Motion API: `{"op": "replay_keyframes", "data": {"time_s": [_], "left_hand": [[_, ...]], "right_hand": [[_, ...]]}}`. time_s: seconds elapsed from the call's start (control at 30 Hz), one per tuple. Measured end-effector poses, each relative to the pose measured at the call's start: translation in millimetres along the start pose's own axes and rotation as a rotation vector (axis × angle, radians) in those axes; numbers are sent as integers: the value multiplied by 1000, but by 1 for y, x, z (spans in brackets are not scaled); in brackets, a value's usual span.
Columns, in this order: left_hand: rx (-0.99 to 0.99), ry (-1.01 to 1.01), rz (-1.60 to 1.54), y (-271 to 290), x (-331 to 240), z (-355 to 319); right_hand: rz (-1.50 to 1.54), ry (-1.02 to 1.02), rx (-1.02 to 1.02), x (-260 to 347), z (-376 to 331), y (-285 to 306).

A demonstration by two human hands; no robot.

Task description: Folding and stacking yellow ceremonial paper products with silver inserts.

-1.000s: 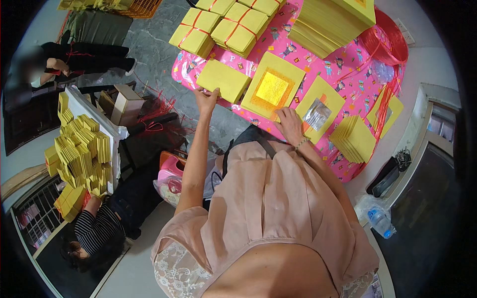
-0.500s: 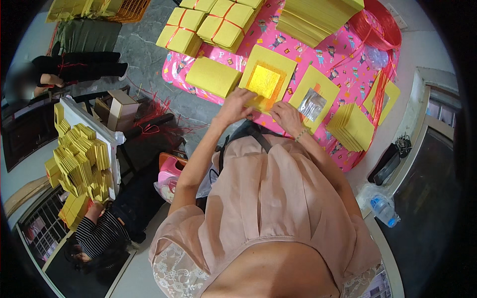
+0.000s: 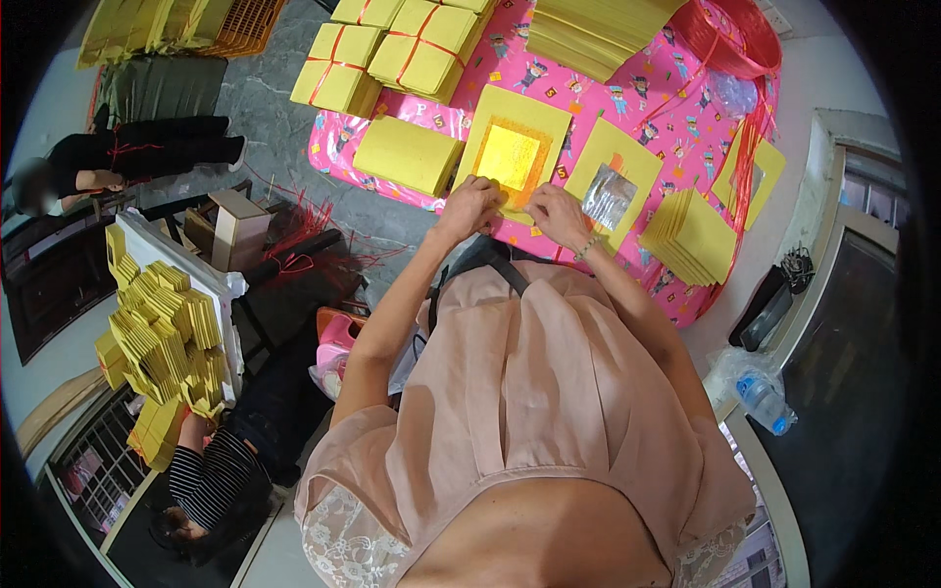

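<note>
A yellow paper sheet with a gold foil square [image 3: 512, 157] in an orange border lies in front of me on the pink patterned tablecloth [image 3: 608, 93]. My left hand [image 3: 472, 204] is at its near left corner, fingers bent and closed on the edge. At the near right corner my right hand [image 3: 561, 216] pinches the edge between thumb and fingers. The fingertips are partly hidden. To the right lies a yellow sheet with a silver foil square [image 3: 607, 198]. Left of the gold foil sheet sits a stack of plain yellow paper [image 3: 409, 155].
Red-tied yellow bundles [image 3: 420, 49] and a tall paper stack [image 3: 598, 34] stand at the back. Fanned folded papers [image 3: 689, 235] and red ribbon [image 3: 730, 44] are at the right. Two other people work at the left near a table piled with folded yellow paper [image 3: 167, 323].
My fingers have drawn in and curled more at the near corners of the gold foil sheet. The whole view has shifted slightly. The papers stay in place on the table.
</note>
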State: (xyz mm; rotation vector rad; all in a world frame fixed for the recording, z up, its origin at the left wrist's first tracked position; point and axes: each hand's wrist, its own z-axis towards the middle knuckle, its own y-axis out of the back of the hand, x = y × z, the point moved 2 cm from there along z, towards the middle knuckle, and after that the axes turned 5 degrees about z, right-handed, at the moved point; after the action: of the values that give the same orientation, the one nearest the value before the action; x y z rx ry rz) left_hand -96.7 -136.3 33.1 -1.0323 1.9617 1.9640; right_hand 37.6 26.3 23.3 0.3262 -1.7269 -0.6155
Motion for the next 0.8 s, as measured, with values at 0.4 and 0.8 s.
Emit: {"op": "replay_keyframes", "data": {"time_s": [0.4, 0.8], "left_hand": [[68, 86, -68, 1, 1, 0], [30, 20, 70, 7, -8, 0]], "right_hand": [[36, -9, -32, 1, -3, -1], [-186, 200, -53, 19, -11, -3]]}}
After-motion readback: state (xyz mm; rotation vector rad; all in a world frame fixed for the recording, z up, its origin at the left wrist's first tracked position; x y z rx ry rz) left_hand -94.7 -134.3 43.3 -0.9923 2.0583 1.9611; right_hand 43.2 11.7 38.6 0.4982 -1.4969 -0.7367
